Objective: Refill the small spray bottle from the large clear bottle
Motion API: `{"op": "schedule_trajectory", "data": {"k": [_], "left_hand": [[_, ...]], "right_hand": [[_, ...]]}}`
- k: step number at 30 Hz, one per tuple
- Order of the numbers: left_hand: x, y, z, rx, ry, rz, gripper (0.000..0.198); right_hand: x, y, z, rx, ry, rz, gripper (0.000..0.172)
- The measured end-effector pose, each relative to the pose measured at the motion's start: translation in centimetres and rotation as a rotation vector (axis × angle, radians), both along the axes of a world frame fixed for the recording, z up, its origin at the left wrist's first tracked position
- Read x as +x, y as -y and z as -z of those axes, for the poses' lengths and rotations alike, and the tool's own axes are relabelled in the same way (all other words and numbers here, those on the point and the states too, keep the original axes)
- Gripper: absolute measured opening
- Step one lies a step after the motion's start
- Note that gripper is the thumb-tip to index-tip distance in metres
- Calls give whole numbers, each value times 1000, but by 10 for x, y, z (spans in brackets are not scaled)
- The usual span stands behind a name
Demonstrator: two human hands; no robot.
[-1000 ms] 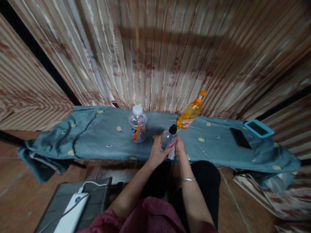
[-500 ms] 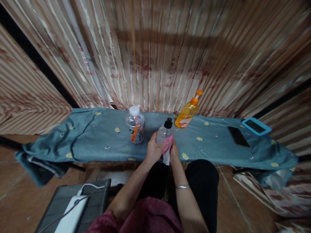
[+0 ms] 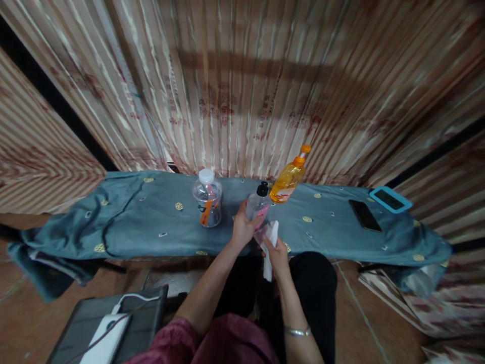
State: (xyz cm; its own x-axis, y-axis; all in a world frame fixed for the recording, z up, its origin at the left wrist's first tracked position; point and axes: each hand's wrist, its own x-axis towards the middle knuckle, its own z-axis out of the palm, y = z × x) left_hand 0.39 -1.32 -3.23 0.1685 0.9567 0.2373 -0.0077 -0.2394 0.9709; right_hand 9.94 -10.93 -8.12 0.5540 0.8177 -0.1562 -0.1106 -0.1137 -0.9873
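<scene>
My left hand (image 3: pixel 241 226) is wrapped round a small clear bottle (image 3: pixel 257 205) with a black cap and a pink label, held upright at the near edge of the table. My right hand (image 3: pixel 278 251) sits just below and right of the bottle, closed on a white cloth (image 3: pixel 270 247) that hangs down from its fingers. A clear jar with a white lid (image 3: pixel 207 204) stands to the left of the bottle. An orange bottle (image 3: pixel 287 177) leans behind it to the right.
The narrow table wears a blue-grey cloth (image 3: pixel 144 222) that droops at both ends. A black phone (image 3: pixel 364 215) and a device in a blue case (image 3: pixel 390 199) lie at the right end. Striped curtains hang behind. A white power bank (image 3: pixel 102 337) lies on a dark case at bottom left.
My right hand has come off the bottle and dropped toward me with the white cloth, which now hangs loose. My left hand keeps hold of the bottle.
</scene>
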Motion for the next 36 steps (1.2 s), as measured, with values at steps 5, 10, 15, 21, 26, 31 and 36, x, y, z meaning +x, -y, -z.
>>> {"op": "schedule_trajectory", "data": {"k": [5, 10, 15, 21, 26, 31, 36], "left_hand": [[23, 2, 7, -31, -56, 7, 50], [36, 14, 7, -25, -108, 27, 53], [35, 29, 18, 77, -87, 127, 62], [35, 46, 44, 176, -74, 236, 79], [32, 25, 60, 113, -76, 238, 61], [45, -6, 69, 4, -130, 316, 68], [69, -15, 81, 50, -99, 355, 75]], "right_hand": [[11, -5, -28, -76, 531, 20, 61], [10, -11, -18, -107, 702, -9, 75], [22, -13, -7, -149, 786, -57, 70], [46, -18, -27, -176, 922, -169, 56], [63, -19, -43, -258, 963, -221, 51], [71, -20, -45, -345, 1006, -179, 45], [88, -28, -36, -369, 1019, -91, 46]]}}
